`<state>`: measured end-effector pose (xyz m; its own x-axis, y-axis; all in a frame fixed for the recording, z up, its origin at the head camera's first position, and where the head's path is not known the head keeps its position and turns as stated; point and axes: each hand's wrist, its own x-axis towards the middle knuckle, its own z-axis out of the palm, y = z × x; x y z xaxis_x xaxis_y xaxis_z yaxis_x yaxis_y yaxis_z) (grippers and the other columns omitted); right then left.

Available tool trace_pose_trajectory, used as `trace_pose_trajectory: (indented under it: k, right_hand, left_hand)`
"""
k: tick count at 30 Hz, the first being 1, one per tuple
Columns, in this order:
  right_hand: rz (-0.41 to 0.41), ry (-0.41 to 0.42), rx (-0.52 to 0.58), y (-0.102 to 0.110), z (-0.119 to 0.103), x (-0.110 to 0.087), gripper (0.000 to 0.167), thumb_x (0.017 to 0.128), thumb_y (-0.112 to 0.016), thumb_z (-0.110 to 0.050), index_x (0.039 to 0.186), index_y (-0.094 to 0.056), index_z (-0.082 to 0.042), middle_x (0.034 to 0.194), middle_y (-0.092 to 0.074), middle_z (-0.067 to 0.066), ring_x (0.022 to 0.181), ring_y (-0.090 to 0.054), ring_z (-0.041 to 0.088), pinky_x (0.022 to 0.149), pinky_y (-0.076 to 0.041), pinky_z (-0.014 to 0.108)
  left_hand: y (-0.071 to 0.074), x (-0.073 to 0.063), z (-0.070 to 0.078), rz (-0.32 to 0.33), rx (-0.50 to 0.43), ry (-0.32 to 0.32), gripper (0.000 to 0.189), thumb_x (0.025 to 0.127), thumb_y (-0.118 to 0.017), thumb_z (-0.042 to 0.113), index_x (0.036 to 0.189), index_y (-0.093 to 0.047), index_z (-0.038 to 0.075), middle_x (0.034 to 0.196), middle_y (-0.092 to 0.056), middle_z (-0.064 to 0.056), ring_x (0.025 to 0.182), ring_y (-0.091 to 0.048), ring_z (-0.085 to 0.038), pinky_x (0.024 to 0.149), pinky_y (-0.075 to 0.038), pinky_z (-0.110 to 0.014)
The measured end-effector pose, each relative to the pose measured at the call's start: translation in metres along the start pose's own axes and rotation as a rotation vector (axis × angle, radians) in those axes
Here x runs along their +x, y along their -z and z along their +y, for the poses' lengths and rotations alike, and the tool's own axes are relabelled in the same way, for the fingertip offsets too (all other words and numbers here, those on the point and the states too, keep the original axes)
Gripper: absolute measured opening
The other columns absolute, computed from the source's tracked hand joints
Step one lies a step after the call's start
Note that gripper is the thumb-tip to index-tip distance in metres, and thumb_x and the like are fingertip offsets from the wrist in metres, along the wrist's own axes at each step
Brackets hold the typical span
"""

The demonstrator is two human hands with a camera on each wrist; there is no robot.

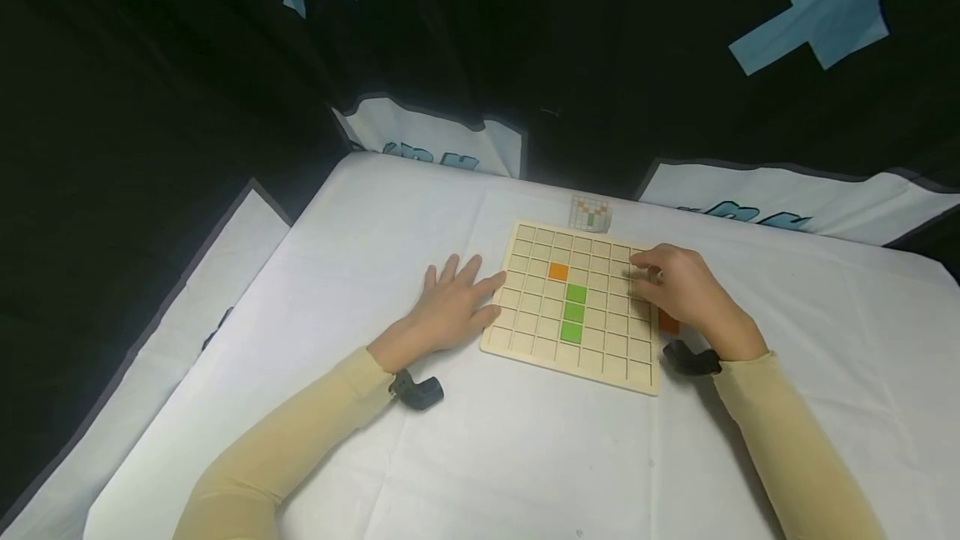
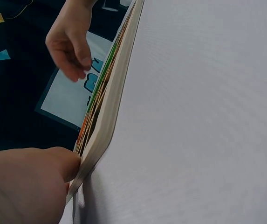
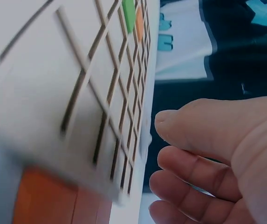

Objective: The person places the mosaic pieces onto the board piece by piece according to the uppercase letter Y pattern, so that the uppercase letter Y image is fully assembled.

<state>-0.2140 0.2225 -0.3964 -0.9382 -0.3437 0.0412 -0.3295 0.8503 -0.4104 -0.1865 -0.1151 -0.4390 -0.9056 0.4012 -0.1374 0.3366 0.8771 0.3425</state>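
A pale wooden grid board [image 1: 607,365] lies on the white-covered table, with one orange square tile [image 1: 558,272] and a column of green square tiles [image 1: 573,312] set in its cells. My left hand [image 1: 450,307] lies with spread fingers at the board's left edge, fingertips and thumb against it. Above the board's right edge is my right hand [image 1: 682,286], fingers loosely bent. In the right wrist view its thumb [image 3: 184,123] stands apart from the fingers, with nothing between them. Orange pieces [image 1: 669,322] lie beside the board's right edge, partly hidden by that hand.
A small card [image 1: 591,214] printed with a coloured grid pattern lies just behind the board. White cloth [image 1: 487,457] covers the table. Dark curtains [image 1: 480,32] with blue tape pieces hang behind it. Each wrist wears a dark camera mount [image 1: 417,391].
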Motion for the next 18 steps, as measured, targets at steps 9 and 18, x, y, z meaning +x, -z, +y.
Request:
trace_pose_trajectory:
  k: [9,18]
  right_hand:
    - [0.026,-0.044,-0.029,0.002,0.021,-0.018,0.034,0.088,-0.072,-0.003,0.12,-0.07,0.009,0.113,-0.07,0.028,0.096,-0.066,0.037,0.076,-0.056,0.045]
    - [0.016,-0.082,-0.047,0.002,0.03,-0.031,0.037,0.088,-0.074,-0.004,0.121,-0.069,0.01,0.117,-0.07,0.028,0.099,-0.064,0.039,0.084,-0.057,0.053]
  left_hand:
    - [0.0,-0.001,-0.001,0.007,-0.004,0.002,0.058,0.105,-0.046,0.045,0.159,-0.038,0.026,0.169,-0.02,-0.021,0.155,-0.009,-0.053,0.12,-0.008,-0.076]
    - [0.0,-0.001,-0.001,0.007,-0.007,-0.003,0.057,0.105,-0.045,0.045,0.159,-0.039,0.026,0.169,-0.02,-0.021,0.155,-0.009,-0.054,0.12,-0.009,-0.076]
